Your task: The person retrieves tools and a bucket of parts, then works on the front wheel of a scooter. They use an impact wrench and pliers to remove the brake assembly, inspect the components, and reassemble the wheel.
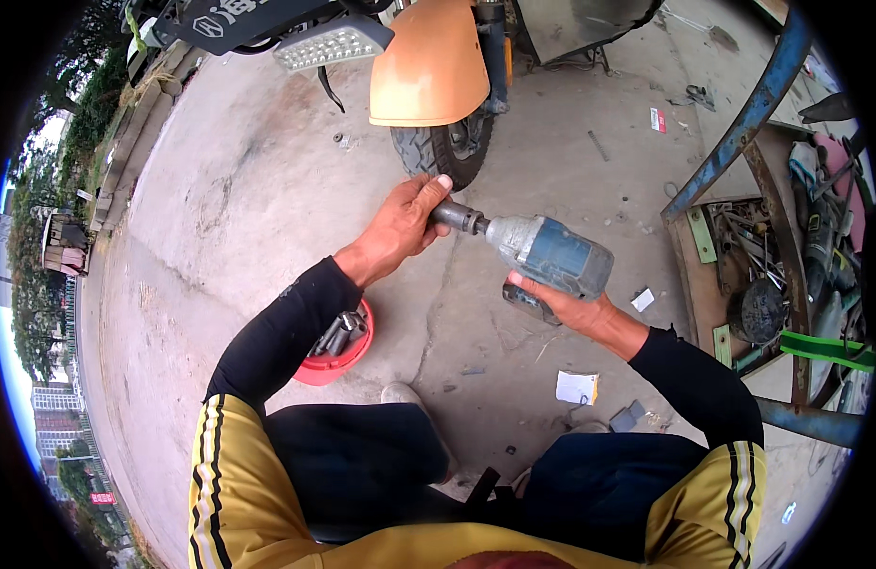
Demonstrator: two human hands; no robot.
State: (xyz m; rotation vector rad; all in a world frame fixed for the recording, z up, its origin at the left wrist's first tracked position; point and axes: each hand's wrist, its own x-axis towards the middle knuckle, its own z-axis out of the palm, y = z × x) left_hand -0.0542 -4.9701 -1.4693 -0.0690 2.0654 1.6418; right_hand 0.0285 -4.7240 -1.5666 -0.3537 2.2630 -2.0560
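Observation:
My right hand (575,315) is wrapped round the grip of a blue and grey cordless impact wrench (561,256), which points to the left. On its front end sits a dark metal socket (454,217). My left hand (400,226) closes round the free end of that socket, thumb on top. Below my left forearm stands a red bucket (335,369) with several metal sockets (339,334) in it. Just beyond my left hand is the black front tyre (436,152) of a vehicle, under an orange mudguard (428,66).
At the right a wooden toolbox (694,275) full of tools stands beside a blue metal frame (741,123). A white card (577,387) and other scraps lie on the concrete floor (258,180). A lamp (331,44) juts out beside the mudguard.

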